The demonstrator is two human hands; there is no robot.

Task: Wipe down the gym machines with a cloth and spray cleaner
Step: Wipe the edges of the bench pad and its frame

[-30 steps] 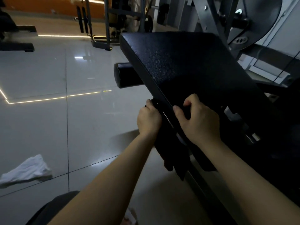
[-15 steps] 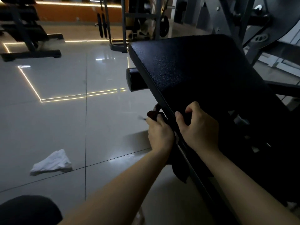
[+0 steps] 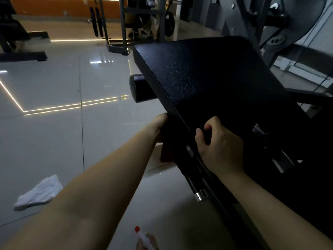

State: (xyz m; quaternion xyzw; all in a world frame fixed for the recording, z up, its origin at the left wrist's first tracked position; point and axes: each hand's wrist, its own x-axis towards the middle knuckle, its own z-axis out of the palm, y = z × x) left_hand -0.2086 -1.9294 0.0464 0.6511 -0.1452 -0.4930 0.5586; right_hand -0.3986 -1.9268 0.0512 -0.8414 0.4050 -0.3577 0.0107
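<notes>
- My right hand (image 3: 220, 143) was clenched on the near edge of the black grained vinyl pad (image 3: 207, 82) of the gym machine. The fingers were curled over the top and the thumb was hooked on the rim, steadying it.
- My left hand (image 3: 161, 124) was against the pad's side edge, with the dark cloth (image 3: 166, 154) hanging just below it. The cloth and the rim hid my fingers, so I could not tell whether they were gripping the cloth or pressing it flat.
- The white spray bottle with a red nozzle (image 3: 144, 238) lay on the glossy pale tiled floor (image 3: 54, 141) below my arms, in neither hand.
- A crumpled white rag (image 3: 38, 193) lay on the floor to my left, well apart from the machine.
- I judged myself to be in the middle of wiping this one pad, working on its edge and underside. I could not tell from its dark surface whether the broad top was already wiped.
- The black cylindrical roller cushion (image 3: 140, 90), the frame and the other machines behind looked still to be done.
- Compared with half a second earlier, my left hand had slid up along the edge, away from my right. Its knuckles, visible then, were now tucked behind the rim.
- My right hand had kept the same grip in the same place.
- My head had dipped, which brought the spray bottle into sight.
</notes>
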